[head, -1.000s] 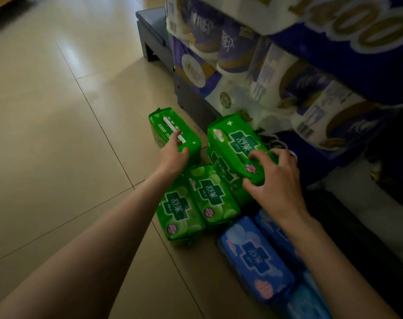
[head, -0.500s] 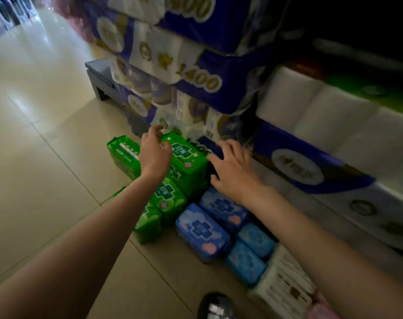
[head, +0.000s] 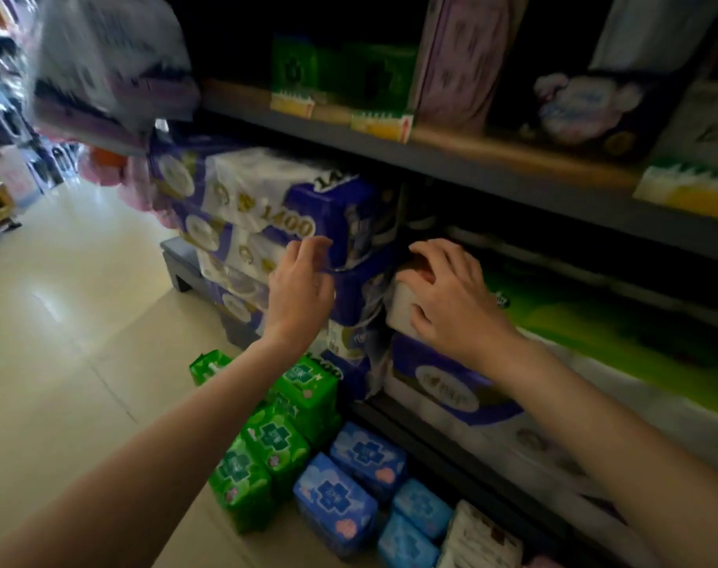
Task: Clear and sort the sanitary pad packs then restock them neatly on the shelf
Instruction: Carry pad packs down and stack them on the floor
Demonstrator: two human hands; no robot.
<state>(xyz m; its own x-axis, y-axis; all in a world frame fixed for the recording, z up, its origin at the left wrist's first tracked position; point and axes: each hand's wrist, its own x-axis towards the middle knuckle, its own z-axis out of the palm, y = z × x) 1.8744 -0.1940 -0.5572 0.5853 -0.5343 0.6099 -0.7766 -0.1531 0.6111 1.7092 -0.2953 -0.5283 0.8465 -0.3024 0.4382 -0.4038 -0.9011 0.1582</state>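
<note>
- A shop aisle with a pale glossy tiled floor (head: 62, 321) fills the left of the frame; a dark metal shelf unit (head: 492, 174) runs from upper centre down to the right edge.
- Stacked purple-and-white plastic-wrapped tissue roll bundles (head: 267, 207), printed with "1400", sit at centre on the low shelf level.
- The left hand (head: 302, 291) is raised at centre frame before those bundles, fingers loosely curled and holding nothing; whether it touches the wrap I cannot tell.
- The right hand (head: 451, 299), right of centre, lies with spread fingers over the corner of a white wrapped pack (head: 402, 309) on the shelf, pressing rather than clasping it.
- The green plastic sanitary pad packs (head: 275, 440) stand on the floor at lower centre, just beside the shelf base, touching one another.
- The blue plastic sanitary pad packs (head: 349, 485) lie right beside them, towards the bottom edge.
- A white patterned pack (head: 480, 539) sits at the bottom, next to the blue ones.
- On the upper shelf, yellow-and-green price tags (head: 381, 125) line the ledge; goods above are dim and blurred.
</note>
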